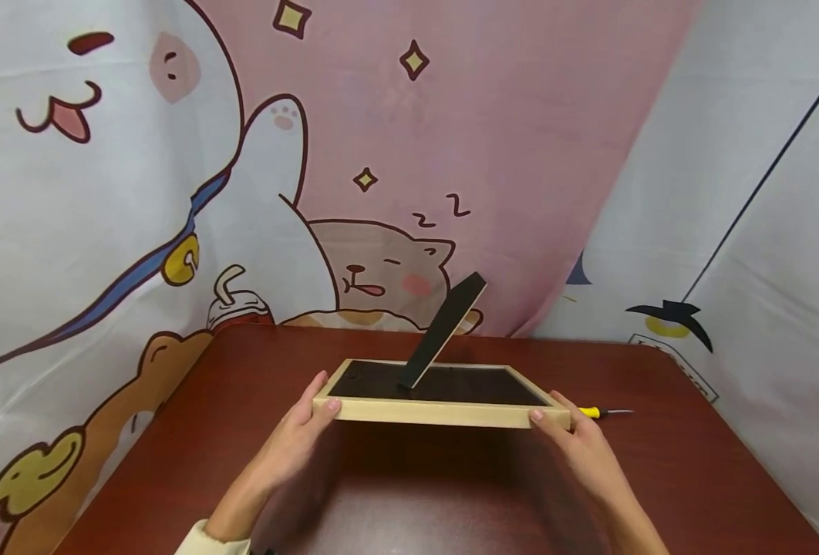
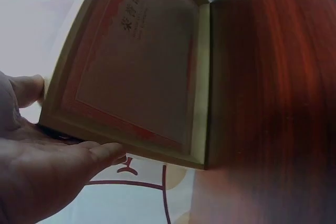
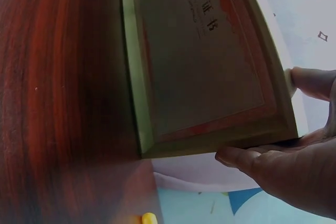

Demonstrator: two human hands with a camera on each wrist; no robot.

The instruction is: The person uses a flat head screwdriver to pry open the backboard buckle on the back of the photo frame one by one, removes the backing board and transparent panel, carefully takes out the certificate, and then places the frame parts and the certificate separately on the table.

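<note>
Picture frame, rectangular and of pale wood, sits at the lower centre of my head view, held over the dark red-brown wooden desk with its flat black backing panel facing up. At lower left, the left hand has its fingers and thumb gripping one near corner; at lower right, the right hand grips the other likewise. I can't tell whether the far edge touches the desk. That is my first worry: with the whole hold at the near corners, one slipping thumb could let the piece tip or drop. A red-bordered certificate shows on the underside in the left wrist view, so a fall would probably bring that face down first.

My second worry is the flat black support leg, slanting up at the centre of the head view: if the piece were turned over onto it, its joint could bend or tear. Third, a yellow-handled tool with a thin metal shaft, probably a screwdriver, lies near the right hand, right of centre; a sideways swing could knock it, or bring a corner down on it.
</note>
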